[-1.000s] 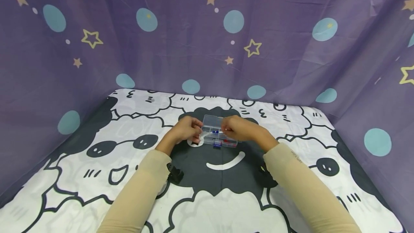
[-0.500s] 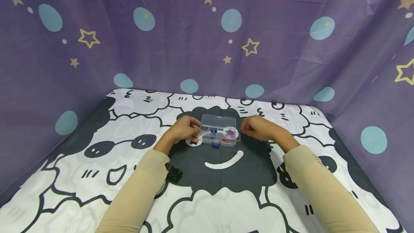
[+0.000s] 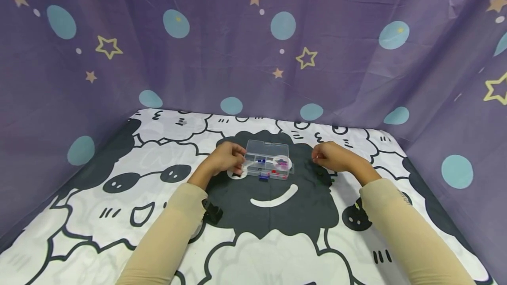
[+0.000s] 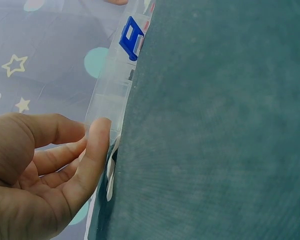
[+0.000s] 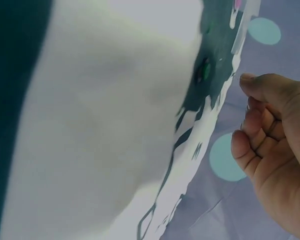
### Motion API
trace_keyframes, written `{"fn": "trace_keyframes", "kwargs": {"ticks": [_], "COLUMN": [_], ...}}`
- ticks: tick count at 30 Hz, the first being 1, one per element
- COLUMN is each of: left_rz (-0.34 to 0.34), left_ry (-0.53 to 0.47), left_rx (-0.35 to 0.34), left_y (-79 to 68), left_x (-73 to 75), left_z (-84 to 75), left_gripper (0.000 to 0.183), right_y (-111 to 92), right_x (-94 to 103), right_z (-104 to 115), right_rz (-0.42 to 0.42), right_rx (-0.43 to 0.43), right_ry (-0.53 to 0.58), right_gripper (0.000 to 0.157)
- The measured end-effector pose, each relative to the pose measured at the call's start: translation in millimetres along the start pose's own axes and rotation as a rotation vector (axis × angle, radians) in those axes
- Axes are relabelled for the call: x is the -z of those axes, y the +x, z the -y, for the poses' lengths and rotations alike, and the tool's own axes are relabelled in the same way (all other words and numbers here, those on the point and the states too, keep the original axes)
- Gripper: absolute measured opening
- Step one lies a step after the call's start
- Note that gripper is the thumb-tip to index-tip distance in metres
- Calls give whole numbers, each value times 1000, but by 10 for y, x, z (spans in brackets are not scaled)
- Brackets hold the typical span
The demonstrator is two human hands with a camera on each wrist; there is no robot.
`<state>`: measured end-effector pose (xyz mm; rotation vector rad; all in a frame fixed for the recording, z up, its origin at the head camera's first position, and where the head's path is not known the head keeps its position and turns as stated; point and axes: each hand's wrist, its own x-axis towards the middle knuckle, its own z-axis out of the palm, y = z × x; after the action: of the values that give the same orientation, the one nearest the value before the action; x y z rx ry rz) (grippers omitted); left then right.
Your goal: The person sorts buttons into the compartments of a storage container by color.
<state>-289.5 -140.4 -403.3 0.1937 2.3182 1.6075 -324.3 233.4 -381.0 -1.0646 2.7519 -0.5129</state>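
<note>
A clear plastic compartment box (image 3: 253, 171) sits on the dark patch of the cloth, its clear lid (image 3: 267, 147) raised at the back. Small red, blue and pink pieces show in its compartments, and a blue latch (image 4: 132, 39) is on its front. My left hand (image 3: 227, 159) pinches the box's left end between thumb and finger. To the right of the box my right hand (image 3: 332, 156) hovers with fingers loosely curled; nothing shows between them in the right wrist view. Below it in that view lies a small green and dark piece (image 5: 204, 70).
The table is covered by a white cloth (image 3: 273, 258) with black cartoon drawings. A purple curtain (image 3: 222, 69) with stars and ovals stands behind it and along both sides. Near my left sleeve is a black wrist-worn device (image 3: 214, 212).
My right hand has left the box's right part and moved rightward, uncovering the pink piece. The left hand stays at the box's left end, and the box stays put.
</note>
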Motion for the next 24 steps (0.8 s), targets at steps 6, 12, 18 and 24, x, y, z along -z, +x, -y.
{"fn": "trace_keyframes", "kwargs": {"ticks": [6, 12, 18, 24], "left_rz": [2, 2, 1, -2], "left_ry": [0, 1, -1, -3], "left_rx": [2, -5, -6, 0], "left_y": [4, 22, 14, 7], "left_x": [3, 13, 17, 3], "left_z": [9, 18, 12, 6], "left_gripper": [32, 33, 33, 32], "right_y": [-40, -57, -33, -37], "right_x": [-7, 14, 7, -1], "right_z": [-109, -164, -175, -183], "right_rz": [24, 79, 112, 127], "right_rx": [-19, -73, -89, -92], "right_ry": [-9, -4, -2, -17], "right_gripper": [10, 12, 8, 6]}}
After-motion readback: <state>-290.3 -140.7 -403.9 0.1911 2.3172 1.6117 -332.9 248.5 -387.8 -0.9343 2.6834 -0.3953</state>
